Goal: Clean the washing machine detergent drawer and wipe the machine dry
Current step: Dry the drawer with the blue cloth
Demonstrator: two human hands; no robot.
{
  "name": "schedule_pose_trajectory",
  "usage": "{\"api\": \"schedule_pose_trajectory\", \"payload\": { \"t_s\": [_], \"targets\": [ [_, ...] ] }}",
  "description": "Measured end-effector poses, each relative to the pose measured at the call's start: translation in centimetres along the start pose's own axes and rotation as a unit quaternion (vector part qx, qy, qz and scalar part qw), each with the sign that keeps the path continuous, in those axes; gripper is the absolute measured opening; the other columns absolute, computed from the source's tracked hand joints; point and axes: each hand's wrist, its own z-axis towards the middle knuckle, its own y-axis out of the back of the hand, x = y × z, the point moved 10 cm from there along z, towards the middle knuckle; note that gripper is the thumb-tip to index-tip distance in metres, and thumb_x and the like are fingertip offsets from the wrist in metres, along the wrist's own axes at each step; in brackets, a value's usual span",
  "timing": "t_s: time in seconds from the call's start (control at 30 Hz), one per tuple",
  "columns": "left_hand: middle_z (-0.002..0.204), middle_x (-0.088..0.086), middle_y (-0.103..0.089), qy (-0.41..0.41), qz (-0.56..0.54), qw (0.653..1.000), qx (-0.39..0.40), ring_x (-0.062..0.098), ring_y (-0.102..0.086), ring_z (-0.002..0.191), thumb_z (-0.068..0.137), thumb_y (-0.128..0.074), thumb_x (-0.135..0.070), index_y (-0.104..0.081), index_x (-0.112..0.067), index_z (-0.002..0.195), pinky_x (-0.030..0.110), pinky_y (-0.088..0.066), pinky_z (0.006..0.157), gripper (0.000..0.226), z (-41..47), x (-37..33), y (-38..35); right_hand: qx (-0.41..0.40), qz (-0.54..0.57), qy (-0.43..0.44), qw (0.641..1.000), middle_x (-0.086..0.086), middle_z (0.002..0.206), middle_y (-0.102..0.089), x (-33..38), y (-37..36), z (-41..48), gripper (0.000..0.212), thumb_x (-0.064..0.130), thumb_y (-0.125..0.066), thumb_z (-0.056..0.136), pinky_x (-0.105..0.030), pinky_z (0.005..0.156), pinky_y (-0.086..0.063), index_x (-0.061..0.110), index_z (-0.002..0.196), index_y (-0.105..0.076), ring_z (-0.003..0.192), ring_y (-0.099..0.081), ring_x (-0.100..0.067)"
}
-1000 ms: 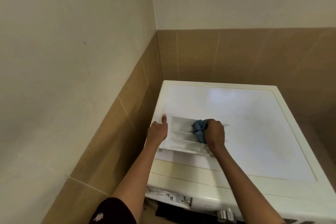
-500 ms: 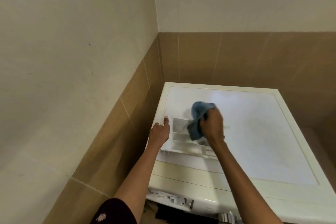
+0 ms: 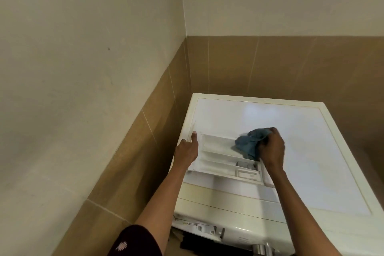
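In a corner of beige wall and brown tile, the white washing machine (image 3: 301, 141) carries the white plastic compartmented detergent drawer (image 3: 216, 158) on its top. The drawer's long axis runs between your hands. Your left hand (image 3: 187, 151) grips its left end, thumb straight. Your right hand (image 3: 271, 147) clenches a crumpled blue cloth (image 3: 248, 144) at its right end, so the next wipe likely runs leftward.

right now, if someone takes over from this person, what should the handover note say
Left hand holds the detergent drawer by its left end, thumb on top. Right hand grips the bunched blue cloth at the drawer's right side.
Done: drawer is out, lying on the washing machine top.
To do: finish wiping the compartments, refit the drawer, wipe the machine dry.
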Motion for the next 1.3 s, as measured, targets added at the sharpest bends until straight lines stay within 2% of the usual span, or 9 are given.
{"api": "schedule_pose_trajectory", "payload": {
  "t_s": [0.1,0.2,0.27,0.37,0.53,0.87,1.07,1.23,1.3],
  "targets": [
    [0.143,0.018,-0.04,-0.01,0.02,1.0,0.003,0.032,-0.043,0.129,0.097,-0.017,-0.054,-0.032,0.001,0.141,0.038,-0.035,0.107,0.072,-0.2,-0.5,0.0,-0.07,0.073,0.017,0.995,-0.018,0.102,-0.059,3.3,2.5,-0.9,0.038,-0.018,-0.043,0.068,-0.021,0.075,-0.039,-0.005,0.098,-0.062,0.091,-0.054,-0.019],
    [0.143,0.02,-0.04,-0.011,0.024,1.0,0.002,0.033,-0.043,0.129,0.098,-0.016,-0.054,-0.032,0.0,0.141,0.039,-0.036,0.108,0.071,-0.1,-0.4,0.1,-0.006,0.09,0.137,0.986,-0.013,0.105,-0.054,8.1,-0.5,-3.4,0.027,-0.01,-0.048,0.07,0.0,0.082,-0.036,-0.005,0.09,-0.065,0.092,-0.047,0.016],
    [0.139,0.021,-0.044,-0.018,0.028,0.999,-0.001,0.034,-0.046,0.126,0.098,-0.018,-0.053,-0.037,0.0,0.138,0.041,-0.038,0.106,0.069,0.2,-0.4,0.1,0.09,0.065,0.22,0.969,-0.004,0.108,-0.049,10.0,-5.2,-6.2,0.014,-0.003,-0.055,0.078,-0.003,0.091,-0.038,-0.001,0.087,-0.065,0.096,-0.048,0.008],
    [0.136,0.021,-0.048,-0.011,0.013,1.0,-0.006,0.034,-0.048,0.124,0.096,-0.02,-0.057,-0.041,0.001,0.135,0.04,-0.039,0.105,0.074,0.4,-0.1,0.0,0.205,0.011,0.24,0.949,0.0,0.103,-0.059,9.3,-11.0,-10.3,0.028,-0.004,-0.063,0.075,-0.026,0.078,-0.055,0.008,0.101,-0.063,0.088,-0.058,-0.014],
    [0.14,0.021,-0.045,-0.006,0.022,1.0,-0.001,0.034,-0.046,0.127,0.096,-0.019,-0.057,-0.038,0.001,0.138,0.039,-0.037,0.105,0.074,0.4,-0.3,0.0,0.124,-0.1,0.305,0.939,-0.004,0.082,-0.068,10.4,-10.6,-11.7,0.007,0.019,-0.07,0.065,-0.02,0.065,-0.048,0.015,0.07,-0.066,0.078,-0.064,-0.021],
    [0.14,0.019,-0.044,-0.005,0.014,1.0,-0.005,0.033,-0.046,0.126,0.096,-0.017,-0.058,-0.039,0.001,0.137,0.041,-0.037,0.107,0.075,0.0,-0.3,-0.1,0.08,-0.339,0.151,0.925,-0.006,0.074,-0.054,5.4,-7.5,-8.5,0.044,0.037,-0.037,0.072,-0.035,0.068,-0.037,0.01,0.048,-0.062,0.071,-0.054,-0.025],
    [0.143,0.019,-0.042,-0.009,0.009,1.0,-0.002,0.032,-0.044,0.129,0.096,-0.018,-0.058,-0.036,0.0,0.139,0.038,-0.035,0.106,0.074,0.0,-0.4,-0.1,0.193,-0.265,0.153,0.932,-0.011,0.102,-0.051,7.8,-11.4,-9.6,0.068,0.046,-0.008,0.075,-0.043,0.088,-0.033,0.011,0.082,-0.065,0.101,-0.046,-0.027],
    [0.142,0.018,-0.043,-0.009,-0.007,1.0,-0.003,0.033,-0.045,0.128,0.095,-0.019,-0.059,-0.037,0.0,0.139,0.04,-0.036,0.106,0.075,-0.1,-0.3,0.1,0.177,-0.309,0.217,0.909,-0.004,0.084,-0.057,7.8,-10.8,-9.6,0.046,0.039,-0.03,0.083,-0.036,0.067,-0.043,0.016,0.068,-0.066,0.074,-0.057,-0.023],
    [0.14,0.018,-0.046,-0.005,-0.022,1.0,-0.004,0.033,-0.047,0.126,0.094,-0.02,-0.06,-0.039,0.0,0.137,0.041,-0.038,0.106,0.076,0.1,-0.1,0.1,0.19,-0.321,0.221,0.901,-0.003,0.097,-0.058,6.4,-9.6,-8.8,0.05,0.039,-0.027,0.09,-0.035,0.07,-0.042,0.018,0.081,-0.071,0.082,-0.057,-0.023]
  ]
}}
